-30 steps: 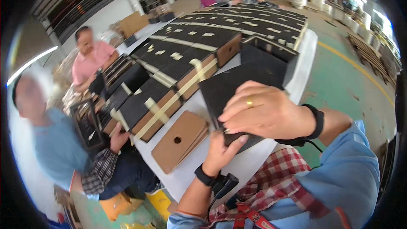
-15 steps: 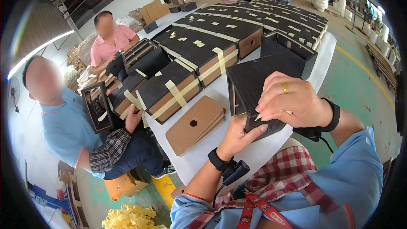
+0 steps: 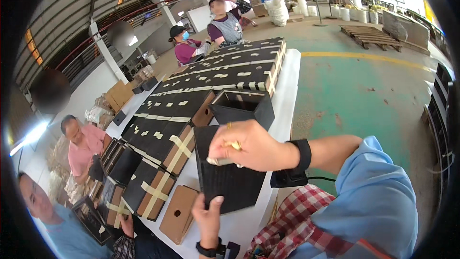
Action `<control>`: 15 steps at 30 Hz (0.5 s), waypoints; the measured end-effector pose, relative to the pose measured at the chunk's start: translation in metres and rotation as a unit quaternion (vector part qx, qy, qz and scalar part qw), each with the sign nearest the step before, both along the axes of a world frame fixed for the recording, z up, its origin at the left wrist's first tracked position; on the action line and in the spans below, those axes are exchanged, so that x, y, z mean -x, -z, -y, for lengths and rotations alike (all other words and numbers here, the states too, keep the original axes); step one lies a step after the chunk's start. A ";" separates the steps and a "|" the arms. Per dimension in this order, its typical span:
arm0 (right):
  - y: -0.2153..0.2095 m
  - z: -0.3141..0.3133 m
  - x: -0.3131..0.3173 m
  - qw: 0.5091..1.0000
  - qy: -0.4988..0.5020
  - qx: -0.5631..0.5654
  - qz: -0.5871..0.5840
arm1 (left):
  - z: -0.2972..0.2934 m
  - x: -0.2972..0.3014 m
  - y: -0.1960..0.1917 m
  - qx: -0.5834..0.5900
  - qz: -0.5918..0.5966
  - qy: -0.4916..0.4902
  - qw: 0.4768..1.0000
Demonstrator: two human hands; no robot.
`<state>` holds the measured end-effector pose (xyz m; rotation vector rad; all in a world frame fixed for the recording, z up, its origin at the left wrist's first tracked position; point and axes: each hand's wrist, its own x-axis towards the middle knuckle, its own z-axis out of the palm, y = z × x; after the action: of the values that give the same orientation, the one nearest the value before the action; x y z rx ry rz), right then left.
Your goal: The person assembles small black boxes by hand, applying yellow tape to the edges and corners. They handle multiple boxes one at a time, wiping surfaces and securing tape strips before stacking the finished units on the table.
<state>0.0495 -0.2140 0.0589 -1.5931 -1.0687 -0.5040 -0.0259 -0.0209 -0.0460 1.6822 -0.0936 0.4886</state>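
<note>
Black corrugated cardboard box panel (image 3: 230, 182) stands upright at the near edge of the long white table (image 3: 287, 91), in front of our chest. Our left hand (image 3: 208, 216) props it from below, thumb pressed flat on its face, fingers hidden behind. Our right hand (image 3: 247, 145) curls closed over its top edge, pinching a small pale strip of tape (image 3: 218, 161) against the board. We judge the panel light and stiff yet easy to crease, so it is best held by its edges, not its middle. Just beyond it on the table sits an open black box (image 3: 242, 108); left of it lie the black boxes strapped with pale tape crosses (image 3: 163, 163) and a brown cardboard piece with a round hole (image 3: 178, 213). Against half a second earlier, the view has lifted, showing more hall roof and green floor (image 3: 364, 96), and the panel sits lower in the picture, with our right hand still on its top edge.
</note>
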 end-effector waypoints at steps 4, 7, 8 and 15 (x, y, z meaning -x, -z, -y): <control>0.008 0.015 -0.020 0.976 -0.038 -0.068 -0.205 | -0.010 0.017 -0.055 -0.235 -0.016 -0.052 0.971; 0.047 0.006 -0.033 0.948 -0.063 -0.016 -0.313 | -0.026 0.024 -0.057 -0.322 -0.107 -0.008 0.941; 0.061 0.001 -0.039 0.936 -0.073 0.016 -0.343 | -0.031 0.021 -0.049 -0.332 -0.122 0.001 0.935; 0.117 0.006 -0.088 0.807 -0.230 0.053 -0.541 | -0.043 0.006 -0.021 -0.402 -0.196 -0.017 0.894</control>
<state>0.1376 -0.2203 -0.0584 -1.2986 -0.5208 0.7613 -0.0319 0.0219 -0.0253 2.5710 0.0411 0.1097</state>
